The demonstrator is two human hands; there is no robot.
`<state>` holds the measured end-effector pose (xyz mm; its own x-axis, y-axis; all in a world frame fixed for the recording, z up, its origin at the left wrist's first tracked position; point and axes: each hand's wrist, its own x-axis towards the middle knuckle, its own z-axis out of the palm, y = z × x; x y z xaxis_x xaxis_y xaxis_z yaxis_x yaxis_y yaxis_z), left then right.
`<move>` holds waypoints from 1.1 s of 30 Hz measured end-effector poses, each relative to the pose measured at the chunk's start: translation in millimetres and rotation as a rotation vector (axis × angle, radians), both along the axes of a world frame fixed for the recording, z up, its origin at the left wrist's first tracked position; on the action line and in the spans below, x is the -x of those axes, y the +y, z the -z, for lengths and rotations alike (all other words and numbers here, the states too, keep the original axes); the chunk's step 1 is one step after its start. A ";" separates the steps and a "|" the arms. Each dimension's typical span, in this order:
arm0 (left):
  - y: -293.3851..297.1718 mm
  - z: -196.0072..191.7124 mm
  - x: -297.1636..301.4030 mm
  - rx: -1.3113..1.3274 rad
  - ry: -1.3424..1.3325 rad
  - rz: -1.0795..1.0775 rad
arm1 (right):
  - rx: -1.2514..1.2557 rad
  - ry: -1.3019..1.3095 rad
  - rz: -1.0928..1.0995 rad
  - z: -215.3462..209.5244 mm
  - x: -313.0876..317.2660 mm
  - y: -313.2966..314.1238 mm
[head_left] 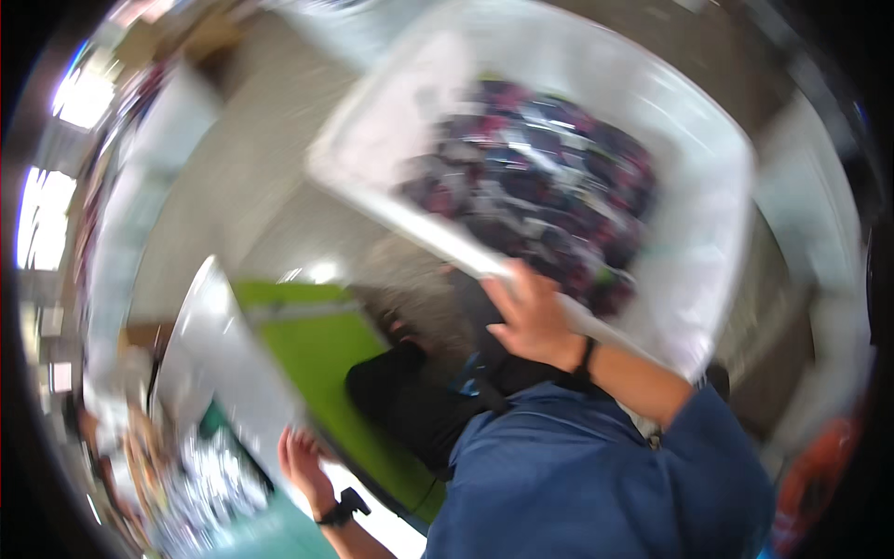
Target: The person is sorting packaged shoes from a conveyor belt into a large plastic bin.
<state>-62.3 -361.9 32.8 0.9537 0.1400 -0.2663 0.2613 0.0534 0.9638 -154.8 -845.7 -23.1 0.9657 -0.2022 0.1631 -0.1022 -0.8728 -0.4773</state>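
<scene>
A large white plastic tub stands ahead of me, slightly right. Inside it lies a pile of dark, pink-flecked pieces with a plastic-like shine; motion blur hides their exact kind. My right hand grips the tub's near rim, thumb on the near side and fingers over the edge. At lower left my left hand is raised beside a green-and-white worktable, its fingers stretched and nothing visible in them. Close to it are a curved, shiny pale panel and a heap of clear, glossy packets.
The bright green panel of the table stands next to my legs. White bins or wrapped stacks line the left side, and another pale container is at the right. Grey floor runs between them. An orange-red object sits at lower right.
</scene>
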 end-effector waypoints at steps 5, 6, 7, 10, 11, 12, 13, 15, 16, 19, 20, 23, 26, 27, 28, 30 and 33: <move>12.4 2.6 -1.4 0.000 0.041 -0.060 | 0.130 0.060 -0.036 13.6 17.1 -1.8; 9.7 -8.4 -6.7 -0.054 0.042 -0.081 | 0.127 0.086 -0.012 13.4 21.8 -1.1; 14.8 -16.7 -9.1 -0.099 0.050 -0.090 | 0.134 0.116 0.023 13.6 22.1 0.7; 65.9 -3.7 -4.3 -0.204 -0.044 -0.230 | 0.120 0.126 -0.023 10.5 14.8 2.6; 90.2 5.6 -0.8 -0.337 -0.124 -0.294 | 0.121 0.120 -0.041 13.8 9.4 2.7; 107.0 6.0 -2.6 -0.513 -0.154 -0.361 | 0.118 0.115 -0.053 17.1 8.1 0.7; 123.9 6.1 -6.6 -0.687 -0.184 -0.420 | 0.116 0.112 -0.057 18.2 8.8 -0.3; 165.7 15.0 -21.0 -0.925 -0.333 -0.514 | 0.111 0.140 -0.034 14.7 7.1 2.4; 178.7 9.3 -27.4 -1.077 -0.309 -0.504 | 0.118 0.135 -0.028 15.7 6.9 4.1; 228.3 16.9 -43.7 -1.262 -0.263 -0.455 | 0.120 0.128 -0.018 13.7 4.6 10.0; 243.2 26.4 -45.8 -1.291 -0.125 -0.412 | 0.113 0.126 -0.024 12.6 3.3 11.3; 203.2 27.2 -52.2 -1.481 0.117 -0.330 | 0.169 0.128 -0.019 10.7 5.4 13.2; 162.1 38.5 -18.1 -1.661 -0.135 -0.355 | 0.184 0.124 -0.014 11.8 6.2 11.4; 144.2 35.4 -8.0 -1.633 -0.132 -0.351 | 0.184 0.136 -0.004 12.7 7.5 10.8; 127.0 31.4 1.4 -1.572 -0.137 -0.336 | 0.198 0.108 0.002 13.1 10.1 9.2; 104.8 27.8 21.8 -1.473 -0.177 -0.273 | 0.202 0.059 0.014 12.8 16.6 7.8; 96.1 50.6 59.8 -1.175 -0.273 -0.199 | 0.209 0.025 0.004 18.9 5.2 6.6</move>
<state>-122.1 -265.9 -17.8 0.8930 0.3106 0.3256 0.1297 -0.8705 0.4748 -159.9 -839.1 -42.0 0.9692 -0.1700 0.1783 -0.1150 -0.9522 -0.2830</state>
